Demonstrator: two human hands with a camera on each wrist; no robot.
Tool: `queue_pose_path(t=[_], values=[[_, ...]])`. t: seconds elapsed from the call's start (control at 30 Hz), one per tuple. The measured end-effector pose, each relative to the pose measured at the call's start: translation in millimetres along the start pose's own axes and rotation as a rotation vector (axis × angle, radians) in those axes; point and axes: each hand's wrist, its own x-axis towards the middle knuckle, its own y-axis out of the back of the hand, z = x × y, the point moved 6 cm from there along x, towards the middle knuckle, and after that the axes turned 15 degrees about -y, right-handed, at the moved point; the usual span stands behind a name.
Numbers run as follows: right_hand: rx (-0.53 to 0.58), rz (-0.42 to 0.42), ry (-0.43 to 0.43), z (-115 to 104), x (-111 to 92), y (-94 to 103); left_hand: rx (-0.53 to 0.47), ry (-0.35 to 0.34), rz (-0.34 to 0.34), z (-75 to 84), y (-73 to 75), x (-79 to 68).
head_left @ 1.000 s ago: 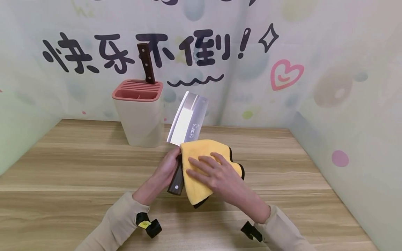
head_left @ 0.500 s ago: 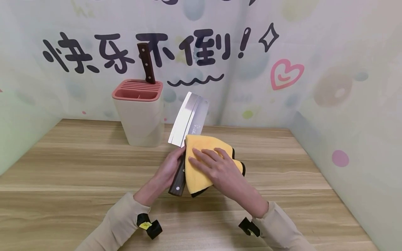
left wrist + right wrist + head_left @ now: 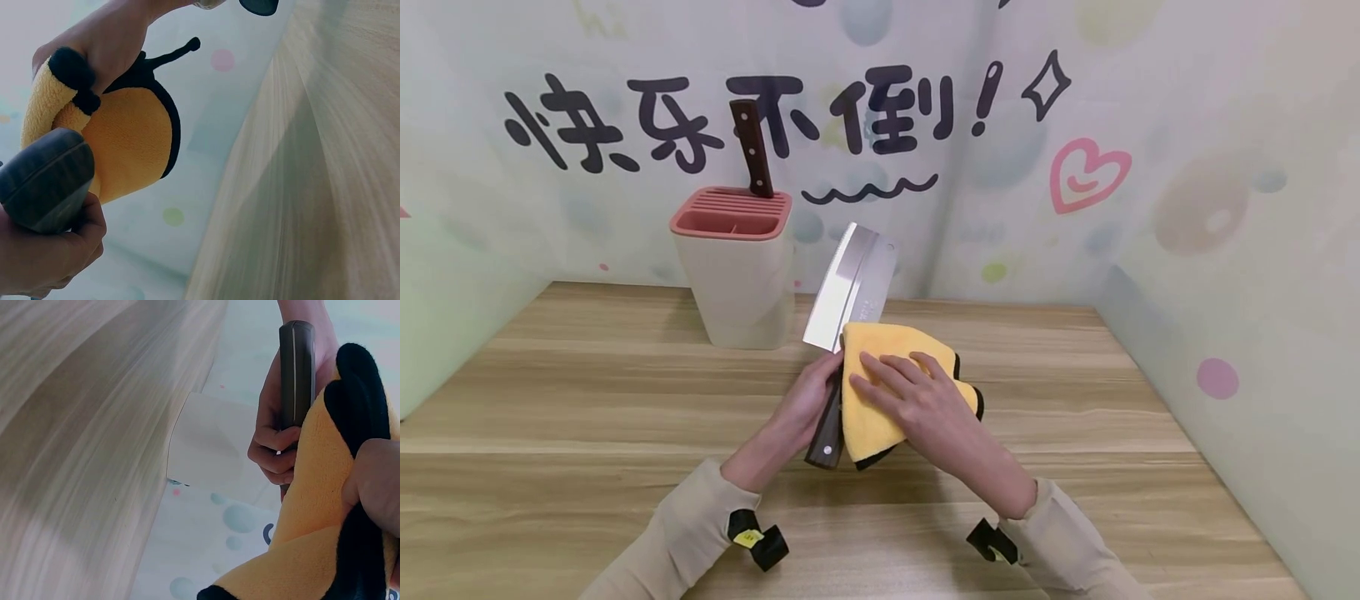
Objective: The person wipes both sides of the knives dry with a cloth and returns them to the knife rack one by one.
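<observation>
A cleaver with a broad shiny blade points up and away above the table. Its dark riveted handle is gripped by my left hand, whose curled fingers show in the right wrist view. My right hand holds a yellow cloth with black edging, fingers spread over its top and thumb beneath. The cloth lies against the cleaver's right side, hiding the blade's lower right part and some of the handle. From the left wrist view, the handle's butt appears close up, with folds of cloth behind it.
At the back left of the wooden table stands a white knife holder with a pink slotted top. A dark-handled knife stands upright in it. A printed cloth backdrop rises behind the table.
Over the first half second, the right hand and cloth shifted slightly up and the cloth's near edge rose. The cleaver moved a little to the right. Since then almost nothing has moved.
</observation>
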Motion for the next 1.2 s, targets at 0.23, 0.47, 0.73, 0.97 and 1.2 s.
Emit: queue_pose_path(t=[0.23, 0.47, 0.73, 0.97, 1.2], values=[[0.01, -0.006, 0.017, -2.4, 0.9, 1.1, 0.029, -0.005, 0.001, -0.4, 0.9, 0.6], [0.03, 0.003, 0.048, -6.8, -0.7, 2.0, 0.037, -0.005, 0.033, -2.0, 3.3, 1.5], [0.041, 0.012, 0.092, -14.2, -3.6, 7.1, 0.033, 0.013, 0.041, -1.2, 4.1, 2.0], [0.049, -0.001, 0.145, -20.6, -9.5, 9.7, 0.061, -0.025, 0.089, 0.3, 7.4, 2.5], [0.06, -0.012, 0.191, -26.0, -15.2, 12.9, 0.024, -0.022, 0.1, 1.5, 9.8, 1.0]])
